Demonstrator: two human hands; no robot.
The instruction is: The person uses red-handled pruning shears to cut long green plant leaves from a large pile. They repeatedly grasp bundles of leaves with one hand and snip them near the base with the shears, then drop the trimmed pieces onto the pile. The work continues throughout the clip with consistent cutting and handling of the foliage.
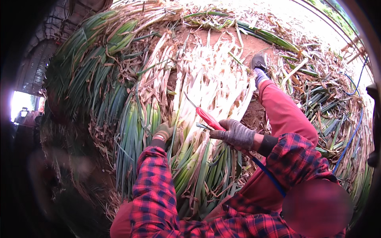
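Long green onions (206,79) lie in a layer before me, pale stalks pointing away and green leaves toward my legs. My gloved left hand (163,131) is down among them where the stalks turn green, closed on the onions; its fingertips are partly hidden. In my gloved right hand (237,134) is a red air blow gun (209,118), its thin dark nozzle pointing up and left over the pale stalks. A blue hose (271,176) leads back from that hand across my thigh. A short green leaf end (203,126) shows beside the gun.
A tall heap of green onions with dark leaves (95,79) rises at the left. Dry husks and loose leaves (313,83) cover the right side, where another blue hose length (351,139) runs. My outstretched leg (283,113) borders the layer. Bare soil (254,44) shows beyond.
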